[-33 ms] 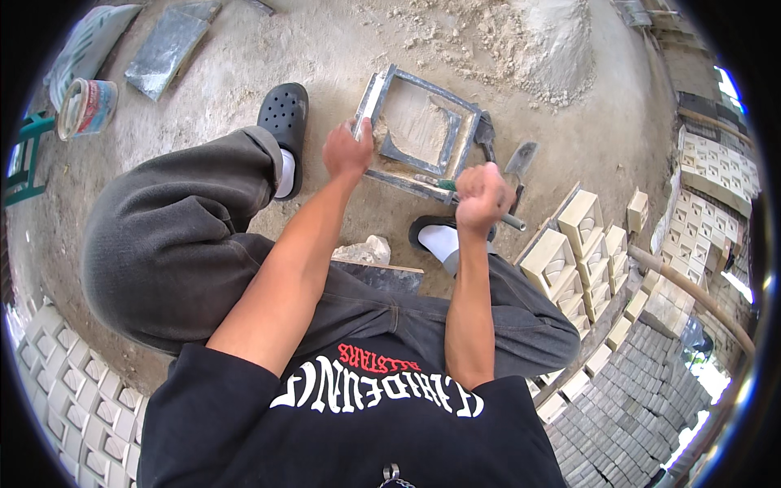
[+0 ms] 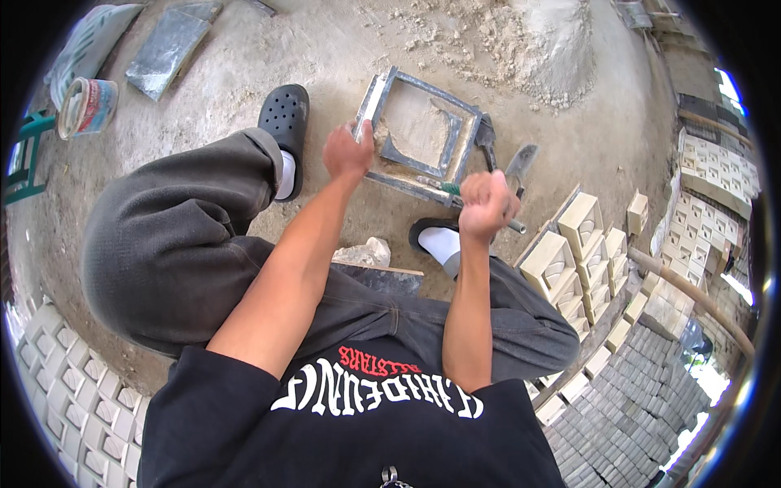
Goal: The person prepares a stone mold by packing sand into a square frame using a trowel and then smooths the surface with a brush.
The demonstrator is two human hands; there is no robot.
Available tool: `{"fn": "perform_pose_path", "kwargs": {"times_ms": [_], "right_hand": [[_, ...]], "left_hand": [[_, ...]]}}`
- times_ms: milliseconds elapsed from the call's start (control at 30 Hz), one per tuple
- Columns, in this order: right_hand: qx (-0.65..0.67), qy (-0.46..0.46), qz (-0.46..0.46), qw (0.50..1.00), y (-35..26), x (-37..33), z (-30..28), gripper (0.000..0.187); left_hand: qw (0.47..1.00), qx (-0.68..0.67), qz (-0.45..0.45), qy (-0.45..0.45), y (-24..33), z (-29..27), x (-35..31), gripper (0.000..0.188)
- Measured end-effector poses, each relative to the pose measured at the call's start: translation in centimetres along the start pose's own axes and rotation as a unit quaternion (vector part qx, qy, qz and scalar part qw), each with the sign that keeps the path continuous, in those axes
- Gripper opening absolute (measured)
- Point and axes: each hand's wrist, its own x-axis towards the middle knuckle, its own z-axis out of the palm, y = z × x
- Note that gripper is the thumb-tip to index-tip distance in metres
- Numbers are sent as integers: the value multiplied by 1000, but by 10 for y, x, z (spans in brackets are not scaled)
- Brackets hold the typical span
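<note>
Head view, single frame. Hard to make out: the fingertips of both hands are turned away from the camera, so the grips are read from the knuckles only; the far end of the tool in the right hand runs under the fist, and the trowel-like blade (image 2: 521, 163) just beyond that fist is partly covered by it. The lower frame is filled by the person's black shirt and grey trousers, which hide the ground beneath. Left hand (image 2: 348, 153): fingers curled and pressed closed around the near-left corner of the square metal mould frame (image 2: 423, 130), thumb side up, in contact with the frame bar. Right hand (image 2: 486, 203): a tight fist clamped on a thin metal rod (image 2: 512, 225) with a green grip, which passes just over the near edge of the frame. The frame lies flat on the dusty cement floor (image 2: 342, 57), directly ahead of both hands, with pale mortar inside it. Left of the left hand sits a black clog (image 2: 286, 122); between the hands and body, a white-socked foot (image 2: 443, 242). Right of the right hand stand rows of pale cast blocks (image 2: 569, 244). Beyond the frame lies a sand heap (image 2: 561, 49); far left, a paint tin (image 2: 85, 106).
</note>
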Motion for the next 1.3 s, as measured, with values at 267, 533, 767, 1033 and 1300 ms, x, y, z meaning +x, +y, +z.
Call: {"fn": "perform_pose_path", "kwargs": {"times_ms": [267, 533, 767, 1033, 1300], "right_hand": [[-32, 1, 23, 999, 13, 9, 9, 43], [-69, -33, 16, 997, 14, 10, 27, 47], [-103, -44, -7, 994, 25, 3, 37, 44], [-133, -68, -27, 989, 36, -5, 52, 43], [-126, -89, -20, 988, 35, -10, 57, 43]], "left_hand": [[1000, -1, -12, -12, 4, -2, 5, 55], [1000, -19, -3, 0, 5, -2, 8, 56], [982, -151, -63, -91, -19, 14, 8, 61], [940, -302, -113, -111, -17, 6, 43, 66], [959, -212, 24, -184, 17, -21, 56, 47]]}}
